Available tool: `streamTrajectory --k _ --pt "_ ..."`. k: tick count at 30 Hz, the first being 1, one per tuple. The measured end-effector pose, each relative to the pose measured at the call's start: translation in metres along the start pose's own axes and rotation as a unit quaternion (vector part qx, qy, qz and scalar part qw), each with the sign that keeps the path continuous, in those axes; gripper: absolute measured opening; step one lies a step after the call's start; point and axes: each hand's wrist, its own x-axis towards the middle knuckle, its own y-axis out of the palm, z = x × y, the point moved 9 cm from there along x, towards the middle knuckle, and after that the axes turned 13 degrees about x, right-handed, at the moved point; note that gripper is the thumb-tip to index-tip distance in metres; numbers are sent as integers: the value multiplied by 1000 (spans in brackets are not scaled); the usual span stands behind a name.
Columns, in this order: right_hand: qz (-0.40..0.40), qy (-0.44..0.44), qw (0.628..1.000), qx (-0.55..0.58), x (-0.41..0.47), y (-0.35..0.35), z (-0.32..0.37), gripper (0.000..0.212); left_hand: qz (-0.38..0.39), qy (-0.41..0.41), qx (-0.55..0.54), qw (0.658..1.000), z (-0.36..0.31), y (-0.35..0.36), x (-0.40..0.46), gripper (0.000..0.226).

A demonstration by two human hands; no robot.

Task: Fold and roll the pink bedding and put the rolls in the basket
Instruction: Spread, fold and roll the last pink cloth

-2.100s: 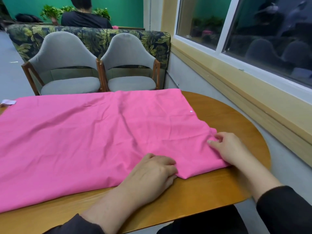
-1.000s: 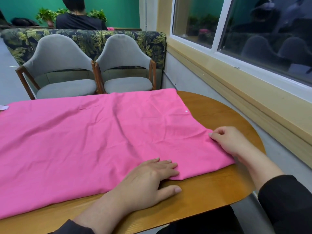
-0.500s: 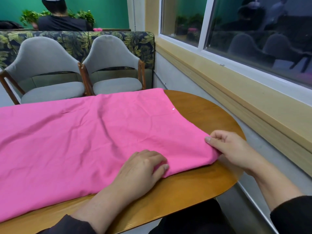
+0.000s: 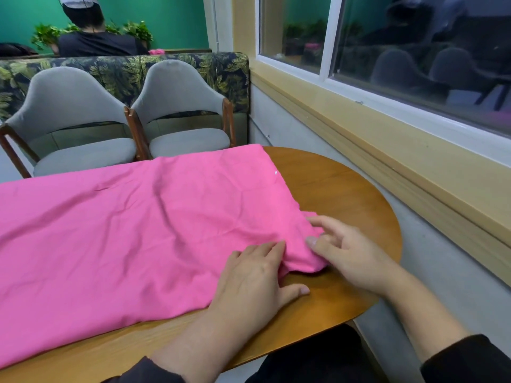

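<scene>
The pink bedding (image 4: 132,233) lies spread flat across the round wooden table (image 4: 343,194), with its near right corner bunched up. My left hand (image 4: 249,280) rests on the cloth just left of that corner, fingers laid over the fabric and thumb on the bare wood. My right hand (image 4: 345,250) pinches the bunched corner between thumb and fingers at the cloth's right edge. A small white dot (image 4: 275,173) shows on the bedding near its far right edge. No basket is in view.
Two grey chairs (image 4: 177,117) stand behind the table against a leaf-patterned sofa back (image 4: 116,70). A person (image 4: 94,37) sits beyond it, facing away. A wall with a wooden sill (image 4: 387,150) and a window runs along the right.
My right hand has drawn the cloth's near right corner inward toward my left hand and bunched it. My left hand's fingers have straightened over the fabric. The view has swung slightly right.
</scene>
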Motion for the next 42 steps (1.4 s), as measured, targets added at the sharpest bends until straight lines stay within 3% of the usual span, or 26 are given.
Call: streamTrajectory --k 4,7,9,11,13,17,21,25,28,32,33,38,39,41,42 --pt "47 36 998 -28 -6 14 -17 43 -96 -12 -37 995 7 -7 -2 37" --pt "62 29 994 -89 -6 13 -22 45 -123 -38 -124 984 22 -14 -5 30" --pt "47 -17 979 -198 1 9 -23 46 -145 -61 -182 971 34 -18 -8 27" --pt "-1 -51 969 -241 8 1 -19 29 -160 -72 -206 963 42 -23 -9 30" --pt "-32 -55 976 -210 8 -3 -12 14 -174 -67 -220 958 47 -27 -9 27" --pt "-21 -116 974 -195 7 6 5 21 -187 -42 -239 952 49 -30 -7 33" --pt "-14 -112 974 -197 6 7 2 17 -160 -43 -245 955 46 -28 -7 40" --pt "84 -90 975 -186 4 24 -6 14 -57 -1 -124 991 32 -14 -10 67" --pt "68 -32 988 -137 7 26 -15 22 -22 4 -24 999 36 1 -24 82" --pt "21 -49 997 -51 11 22 -6 31 -97 -19 2 995 53 -13 -34 21" --pt "10 -51 998 -34 12 20 -4 27 -116 -26 -5 993 57 -21 -32 17" --pt "4 -49 998 50 19 18 6 15 -204 -60 -63 975 85 -80 -12 22" --pt "18 -37 997 70 20 20 5 9 -205 -52 -67 975 86 -88 -7 21" --pt "34 -12 995 88 23 23 4 24 -176 -40 -83 980 88 -92 7 22" --pt "32 -10 996 88 25 23 5 21 -158 -41 -93 982 91 -91 13 22"
